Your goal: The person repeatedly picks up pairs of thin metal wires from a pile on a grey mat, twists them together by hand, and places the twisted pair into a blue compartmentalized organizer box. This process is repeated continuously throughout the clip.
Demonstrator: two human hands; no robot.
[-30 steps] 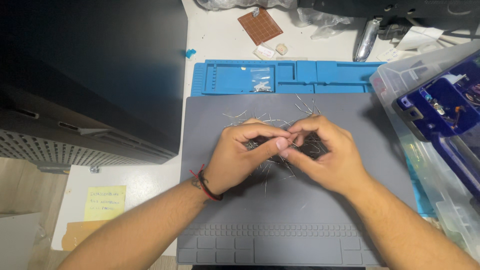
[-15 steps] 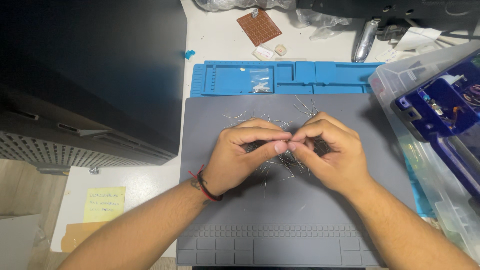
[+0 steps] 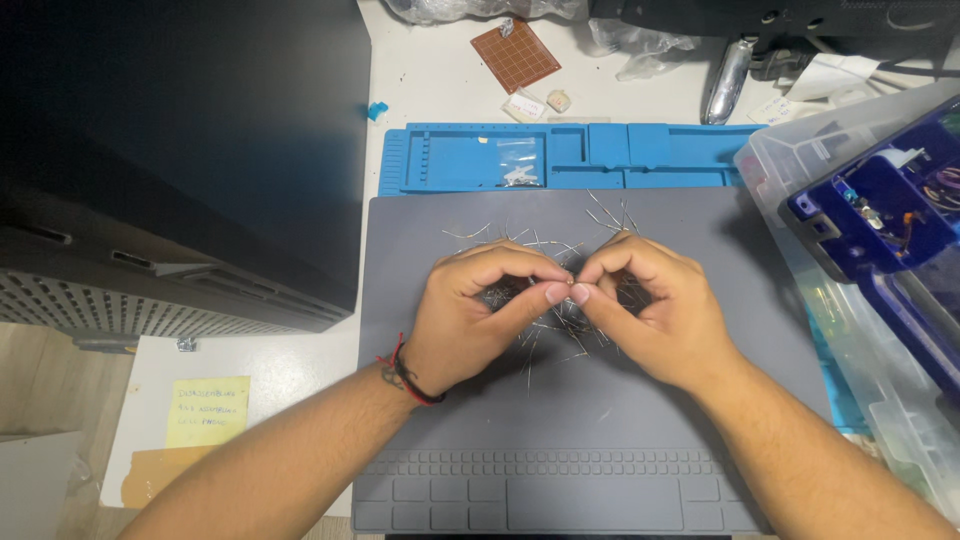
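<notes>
Both hands hover over a pile of thin metal wire leads (image 3: 560, 330) scattered on a grey work mat (image 3: 460, 420). My left hand (image 3: 480, 320), with a red and black cord at the wrist, pinches a small wire piece (image 3: 571, 287) between thumb and forefinger. My right hand (image 3: 650, 310) meets it fingertip to fingertip and pinches the same piece from the other side. More loose leads (image 3: 610, 215) lie just beyond the knuckles. What lies under the palms is hidden.
A blue parts tray (image 3: 440, 165) with a small clear bag (image 3: 518, 162) lies behind the mat. A black case (image 3: 180, 150) stands left. Clear plastic boxes with a blue module (image 3: 880, 220) sit right. A brown perforated board (image 3: 515, 55) and a yellow note (image 3: 208, 412) lie on the white desk.
The hands have drawn closer together and the fingertips now meet at one point over the pile; the right hand's fingers have curled in more tightly.
</notes>
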